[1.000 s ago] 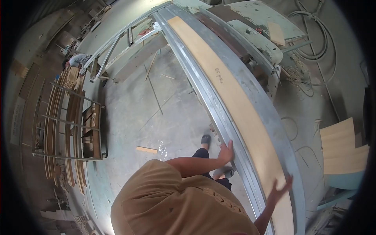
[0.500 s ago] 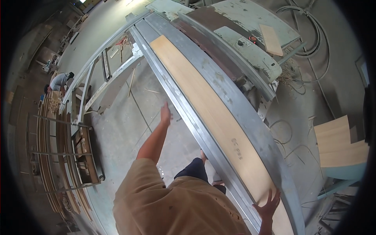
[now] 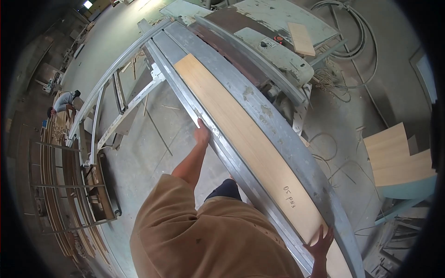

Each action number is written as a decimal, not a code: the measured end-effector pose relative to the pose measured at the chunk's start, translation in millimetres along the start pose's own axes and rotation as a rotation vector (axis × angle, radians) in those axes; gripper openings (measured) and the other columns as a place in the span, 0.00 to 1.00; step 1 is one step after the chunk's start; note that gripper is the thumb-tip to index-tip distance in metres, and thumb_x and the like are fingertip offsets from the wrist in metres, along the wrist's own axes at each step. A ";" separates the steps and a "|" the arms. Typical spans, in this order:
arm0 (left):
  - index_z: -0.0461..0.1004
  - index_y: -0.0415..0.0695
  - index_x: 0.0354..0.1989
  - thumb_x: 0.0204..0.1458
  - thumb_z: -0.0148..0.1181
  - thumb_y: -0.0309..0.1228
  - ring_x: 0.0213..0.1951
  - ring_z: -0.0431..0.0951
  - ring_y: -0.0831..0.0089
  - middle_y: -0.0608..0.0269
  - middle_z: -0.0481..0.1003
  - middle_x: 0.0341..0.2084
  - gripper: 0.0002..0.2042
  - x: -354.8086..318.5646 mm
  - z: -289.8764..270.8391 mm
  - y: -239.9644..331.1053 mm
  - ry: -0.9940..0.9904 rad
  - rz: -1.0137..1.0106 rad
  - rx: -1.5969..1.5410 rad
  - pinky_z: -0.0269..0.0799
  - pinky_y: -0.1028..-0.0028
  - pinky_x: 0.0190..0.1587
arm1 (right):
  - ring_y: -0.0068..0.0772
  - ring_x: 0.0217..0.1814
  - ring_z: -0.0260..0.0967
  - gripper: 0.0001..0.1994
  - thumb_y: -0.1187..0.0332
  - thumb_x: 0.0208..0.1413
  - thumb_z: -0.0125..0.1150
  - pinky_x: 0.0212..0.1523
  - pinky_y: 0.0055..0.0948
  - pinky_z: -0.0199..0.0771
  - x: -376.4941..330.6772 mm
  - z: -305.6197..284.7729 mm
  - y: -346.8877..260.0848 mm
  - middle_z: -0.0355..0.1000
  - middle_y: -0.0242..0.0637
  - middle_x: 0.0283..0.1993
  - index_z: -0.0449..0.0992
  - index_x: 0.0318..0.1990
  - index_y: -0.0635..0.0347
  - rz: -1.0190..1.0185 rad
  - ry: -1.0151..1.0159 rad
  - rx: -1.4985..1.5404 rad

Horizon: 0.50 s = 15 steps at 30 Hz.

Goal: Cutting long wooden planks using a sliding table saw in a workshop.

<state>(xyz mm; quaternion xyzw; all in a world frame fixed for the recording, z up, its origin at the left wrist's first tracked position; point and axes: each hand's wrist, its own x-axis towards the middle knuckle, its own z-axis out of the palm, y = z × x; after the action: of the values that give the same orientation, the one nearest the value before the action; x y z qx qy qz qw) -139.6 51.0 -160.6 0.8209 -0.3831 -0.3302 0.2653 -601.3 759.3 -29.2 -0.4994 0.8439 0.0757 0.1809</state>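
Note:
A long pale wooden board (image 3: pixel 241 125) lies lengthwise on the grey metal bed (image 3: pixel 273 116) of a saw-like machine. Handwritten marks show near the board's closer end. My right hand (image 3: pixel 320 243) rests on that end with its fingers spread, pressing flat on the wood and its edge. My left hand (image 3: pixel 202 133) is at the silvery metal rail (image 3: pixel 222 143) along the bed's left side, closed on its edge with the thumb up; its other fingers are partly hidden.
A metal side frame (image 3: pixel 134 95) juts left from the bed. Beyond the bed stands a worn pale-green machine table (image 3: pixel 282 23) with a small board (image 3: pixel 301 39) on it. Cut panels (image 3: pixel 398 157) stand at right, long strips (image 3: pixel 51 185) on a rack at left. A person (image 3: pixel 67 102) bends far left.
My left hand has come from open air beside the rail onto its edge. The long board has slid slightly toward me, with my right hand still on it.

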 end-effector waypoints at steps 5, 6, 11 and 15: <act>0.74 0.17 0.63 0.72 0.37 0.70 0.69 0.74 0.28 0.16 0.75 0.61 0.53 -2.8 -16.5 2.7 -0.002 -0.017 -0.034 0.68 0.48 0.72 | 0.75 0.87 0.43 0.79 0.49 0.20 0.93 0.82 0.75 0.47 0.9 -8.4 -1.0 0.46 0.72 0.84 0.48 0.88 0.43 -0.045 0.039 -0.058; 0.73 0.17 0.64 0.72 0.38 0.70 0.69 0.73 0.28 0.16 0.75 0.61 0.52 -8.4 -15.8 10.0 -0.023 -0.011 -0.068 0.68 0.48 0.73 | 0.77 0.87 0.43 0.79 0.50 0.20 0.92 0.81 0.75 0.48 -1.1 -12.0 -1.8 0.46 0.72 0.83 0.48 0.88 0.43 -0.043 0.022 -0.036; 0.70 0.17 0.67 0.73 0.37 0.69 0.66 0.77 0.30 0.18 0.77 0.60 0.52 -3.0 -31.6 -2.6 -0.046 -0.003 -0.056 0.70 0.48 0.69 | 0.78 0.86 0.45 0.77 0.50 0.24 0.90 0.80 0.74 0.49 17.0 -40.4 -12.8 0.48 0.73 0.82 0.48 0.89 0.42 -0.005 -0.041 -0.108; 0.76 0.19 0.57 0.76 0.34 0.65 0.61 0.81 0.32 0.20 0.81 0.52 0.48 -17.8 -42.7 16.3 -0.221 0.048 -0.018 0.74 0.47 0.64 | 0.76 0.86 0.46 0.76 0.50 0.25 0.90 0.80 0.75 0.49 36.8 -63.6 -55.2 0.50 0.72 0.81 0.48 0.88 0.42 0.065 -0.071 -0.142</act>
<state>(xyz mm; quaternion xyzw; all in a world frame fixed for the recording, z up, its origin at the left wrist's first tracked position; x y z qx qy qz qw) -123.9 63.9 -115.9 0.7677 -0.4266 -0.4156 0.2367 -583.9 682.6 18.4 -0.4803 0.8453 0.1585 0.1722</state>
